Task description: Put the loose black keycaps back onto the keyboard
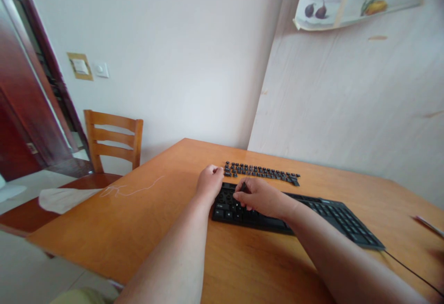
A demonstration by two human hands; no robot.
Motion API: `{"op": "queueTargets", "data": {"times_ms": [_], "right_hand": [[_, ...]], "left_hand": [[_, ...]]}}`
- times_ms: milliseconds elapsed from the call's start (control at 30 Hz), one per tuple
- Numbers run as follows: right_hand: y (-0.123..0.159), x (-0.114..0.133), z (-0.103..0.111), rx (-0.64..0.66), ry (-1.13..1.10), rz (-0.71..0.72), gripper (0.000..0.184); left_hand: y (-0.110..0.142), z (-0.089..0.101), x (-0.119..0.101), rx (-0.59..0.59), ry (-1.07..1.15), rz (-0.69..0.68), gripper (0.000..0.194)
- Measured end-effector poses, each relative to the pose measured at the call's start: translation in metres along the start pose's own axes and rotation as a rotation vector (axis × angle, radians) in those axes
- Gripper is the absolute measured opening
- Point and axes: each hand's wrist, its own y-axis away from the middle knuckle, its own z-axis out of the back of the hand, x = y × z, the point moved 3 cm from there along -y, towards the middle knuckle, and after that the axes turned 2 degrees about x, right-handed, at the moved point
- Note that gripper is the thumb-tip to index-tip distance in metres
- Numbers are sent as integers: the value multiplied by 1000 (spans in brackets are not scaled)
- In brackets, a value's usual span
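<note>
Our right hand (262,196) pinches a small dark piece (243,186) above the black keyboard (354,226) on the wooden table (166,221); we'd best keep it steady. Our left hand (210,181) curls near the loose keycaps (295,182) (whether grasping anything, we cannot tell).

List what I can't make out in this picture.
All in the head view:
Dark piece in the right hand: mostly hidden by fingers.
Anything in the left hand: hidden by curled fingers.
Keyboard under the right hand: covered.
Loose keycaps: lettering too small.
Cable: cut off by right edge.
</note>
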Motion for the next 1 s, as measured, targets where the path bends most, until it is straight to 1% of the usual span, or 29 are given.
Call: {"op": "queueTargets", "data": {"times_ms": [67, 133, 233, 300, 467, 600, 767, 867, 1000], "right_hand": [[-1, 0, -2, -44, 11, -1, 19], [-3, -1, -4, -95, 11, -4, 28], [-6, -6, -7, -157, -26, -7, 40], [-8, -10, -9, -183, -63, -4, 44], [-11, -17, -12, -219, -191, -53, 46], [-11, -16, -14, -266, -259, -97, 44], [-13, -16, -16, -307, -326, -121, 42], [-14, -17, -13, -336, -387, -140, 43], [-13, -22, -3, -390, -545, -188, 44]], "left_hand": [[0, 0, 0, 2, -10, -8, 27], [0, 0, -2, 7, -28, -14, 26], [3, 0, -6, 28, -74, -33, 26], [4, 0, -8, 40, -108, -51, 28], [5, -1, -8, 45, -150, -61, 30], [5, -1, -7, 51, -158, -58, 30], [5, -1, -11, 52, -207, -59, 29], [6, 0, -13, 54, -217, -55, 29], [9, 1, -14, 51, -202, -46, 27]]}}
